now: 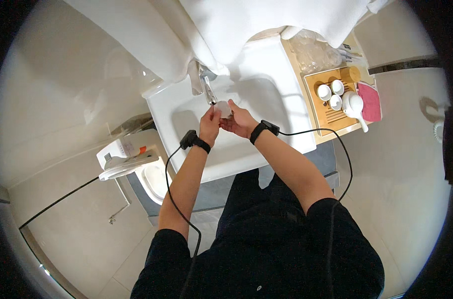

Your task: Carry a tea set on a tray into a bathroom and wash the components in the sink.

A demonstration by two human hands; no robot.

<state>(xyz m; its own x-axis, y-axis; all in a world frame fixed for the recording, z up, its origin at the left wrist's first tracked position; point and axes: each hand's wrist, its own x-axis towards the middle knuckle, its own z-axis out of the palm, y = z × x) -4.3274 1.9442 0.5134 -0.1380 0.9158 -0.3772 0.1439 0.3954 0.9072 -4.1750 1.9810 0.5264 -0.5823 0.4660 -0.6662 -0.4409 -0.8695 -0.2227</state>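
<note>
Under the chrome faucet [209, 89], over the basin of a white sink [226, 164], I hold a small white cup-like piece [223, 108]. My left hand [210, 127] has its fingers and thumb on the left side of the piece. From the right, my right hand [242, 121] supports it, thumb raised along its edge and fingers curled beneath. The piece is pale against the white basin, so its exact shape is hard to make out. Whether water is running cannot be told.
On the right ledge, a bamboo tea tray [331, 119] carries several white cups [324, 92], a white side-handled teapot [352, 102] and a wooden canister [350, 74]. A pink cloth [369, 101] and clear plastic bag [312, 52] lie nearby. White towels [263, 22] hang above; a toilet [129, 164] is left.
</note>
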